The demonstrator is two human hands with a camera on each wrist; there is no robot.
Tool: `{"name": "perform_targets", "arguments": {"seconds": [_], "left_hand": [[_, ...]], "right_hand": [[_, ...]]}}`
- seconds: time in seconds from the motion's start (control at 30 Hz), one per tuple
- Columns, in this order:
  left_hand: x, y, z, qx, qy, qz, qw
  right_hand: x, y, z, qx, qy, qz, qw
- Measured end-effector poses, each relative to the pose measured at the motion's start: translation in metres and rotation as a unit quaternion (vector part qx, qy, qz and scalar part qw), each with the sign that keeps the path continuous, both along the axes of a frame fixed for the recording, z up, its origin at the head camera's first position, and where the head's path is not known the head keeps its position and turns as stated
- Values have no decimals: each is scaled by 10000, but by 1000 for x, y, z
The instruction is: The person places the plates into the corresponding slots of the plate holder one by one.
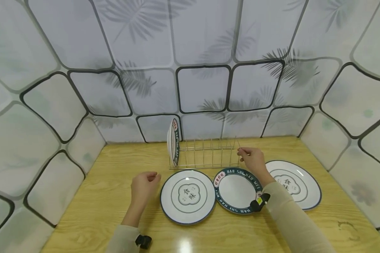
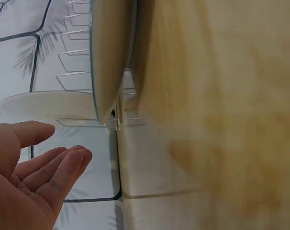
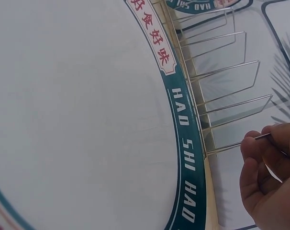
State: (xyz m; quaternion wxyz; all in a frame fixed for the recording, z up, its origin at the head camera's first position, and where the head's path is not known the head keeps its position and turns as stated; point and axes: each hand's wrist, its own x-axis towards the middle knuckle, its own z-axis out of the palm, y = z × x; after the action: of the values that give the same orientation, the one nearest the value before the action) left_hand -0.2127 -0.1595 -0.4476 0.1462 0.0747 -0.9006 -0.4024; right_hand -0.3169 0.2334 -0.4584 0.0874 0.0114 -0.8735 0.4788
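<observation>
Here's the wire rack [image 1: 206, 166] near the table's [image 1: 101, 196] back edge, an upright dish [image 1: 173, 142] at its left end; my right hand [image 1: 253, 160] pinches its right-end wire, forearm slanting inward, while my left hand [image 1: 144, 184] hovers relaxed, thumb apart from fingers.
</observation>
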Motion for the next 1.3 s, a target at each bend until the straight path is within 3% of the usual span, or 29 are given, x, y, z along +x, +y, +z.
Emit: {"name": "perform_targets", "arguments": {"seconds": [0.07, 0.27, 0.43, 0.63, 1.0, 1.3], "left_hand": [[3, -1, -3, 11, -197, -8, 9998], [6, -4, -9, -98, -321, -162, 9993], [6, -3, -13, -185, -851, -419, 9953], [7, 2, -15, 146, -1342, -757, 9880], [6, 1, -21, 36, -1551, -959, 9832], [5, -1, -21, 96, -1416, -770, 9869]], "right_hand": [[-1, 1, 0, 8, -12, -20, 10000], [0, 1, 1, -126, -23, 23, 9999], [0, 1, 1, -190, -48, 14, 9998], [0, 0, 0, -172, -39, 1, 9998], [0, 0, -4, -85, 4, 13, 10000], [1, 0, -2, -80, -72, 16, 9999]]}}
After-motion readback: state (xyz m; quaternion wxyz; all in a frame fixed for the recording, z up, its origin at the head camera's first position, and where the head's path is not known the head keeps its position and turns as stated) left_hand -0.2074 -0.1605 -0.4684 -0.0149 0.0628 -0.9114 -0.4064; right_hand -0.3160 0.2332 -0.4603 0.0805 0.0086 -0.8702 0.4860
